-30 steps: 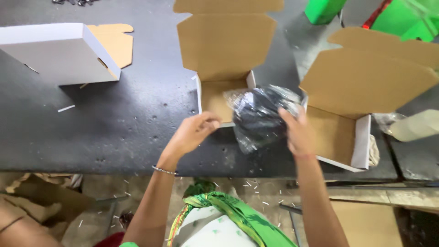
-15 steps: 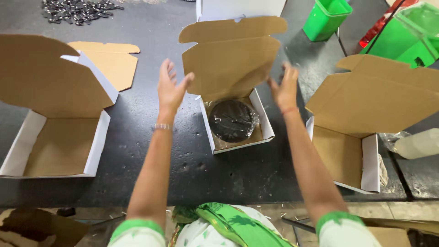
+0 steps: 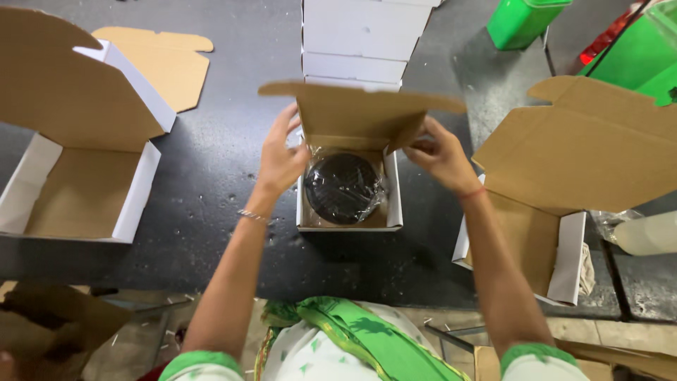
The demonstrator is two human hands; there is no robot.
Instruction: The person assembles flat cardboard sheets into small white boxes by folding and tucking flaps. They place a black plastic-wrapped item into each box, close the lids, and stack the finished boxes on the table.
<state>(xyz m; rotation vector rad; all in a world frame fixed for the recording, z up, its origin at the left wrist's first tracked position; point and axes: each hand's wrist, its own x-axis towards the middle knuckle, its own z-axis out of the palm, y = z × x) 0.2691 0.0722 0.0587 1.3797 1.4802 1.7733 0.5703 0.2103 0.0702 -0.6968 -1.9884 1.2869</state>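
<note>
The left hand [image 3: 281, 161] holds the left side of the small white cardboard box [image 3: 349, 220], its grip closed on the box's left lid flap, fingers curled over the edge near the lid's fold. The right hand [image 3: 441, 155] grasps the right lid flap in the same way, thumb and fingers pinched on the brown cardboard. Between both hands the brown lid [image 3: 360, 107] stands tilted forward over the box, partly lowered. Inside the box lies a round black disc wrapped in clear plastic [image 3: 343, 188], flat on the bottom and filling most of it. The box rests on the dark worktop [image 3: 233, 212], near its front edge. To the left sits an open empty white box [image 3: 84, 190] with its lid raised; to the right another open box [image 3: 564, 212] with its lid up. Behind the middle box a stack of closed white boxes [image 3: 363, 35] rises, and green bins [image 3: 522, 21] stand at the far right
</note>
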